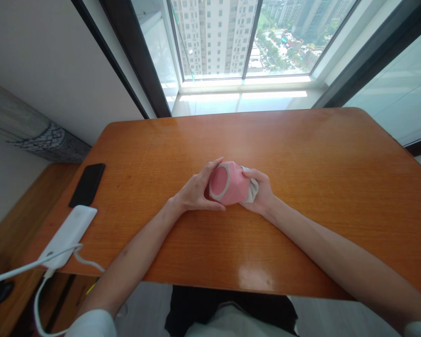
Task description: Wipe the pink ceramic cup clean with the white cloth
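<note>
A pink faceted cup (235, 185) is tilted on its side above the middle of the table, its base with a pale ring turned to the left. My left hand (200, 187) grips the cup around its base end, thumb below and fingers above. At the other end, my right hand (261, 191) is closed on a whitish cloth (253, 189) bunched against the cup, with the thumb on the pink side. The cup's mouth is hidden, so how far the cloth goes inside cannot be seen.
The brown wooden table (319, 154) has its far edge by a window (243, 42). To the left lie a black phone (87, 185) and a white power bank (69, 236). White cables (31, 267) run from the power bank past the table's front-left edge. A curtain (38, 124) hangs at left.
</note>
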Tool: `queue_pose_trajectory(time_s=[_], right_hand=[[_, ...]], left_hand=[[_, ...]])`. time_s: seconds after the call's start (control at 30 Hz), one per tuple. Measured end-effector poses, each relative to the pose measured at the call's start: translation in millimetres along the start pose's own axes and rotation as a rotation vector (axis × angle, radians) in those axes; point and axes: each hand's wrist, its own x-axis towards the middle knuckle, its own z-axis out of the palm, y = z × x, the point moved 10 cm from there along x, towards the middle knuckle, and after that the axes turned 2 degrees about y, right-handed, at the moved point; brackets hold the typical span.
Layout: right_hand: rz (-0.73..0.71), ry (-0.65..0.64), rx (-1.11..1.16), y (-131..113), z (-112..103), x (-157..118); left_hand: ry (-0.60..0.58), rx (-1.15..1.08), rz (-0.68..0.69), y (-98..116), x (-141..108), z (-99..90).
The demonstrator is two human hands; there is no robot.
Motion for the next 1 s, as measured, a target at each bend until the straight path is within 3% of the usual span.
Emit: queue_pose_trajectory(time_s=[0.53,1.0], right_hand=[[0.066,0.081,0.135,5.2,-0.5,-0.3],[0.057,0.001,0.027,3.8,6.2,0.1]], left_hand=[[-0.026,0.098,-0.009,6.6,1.2,2.5],[-0.031,0.155,0.037,16.9,4.5,6.1]])
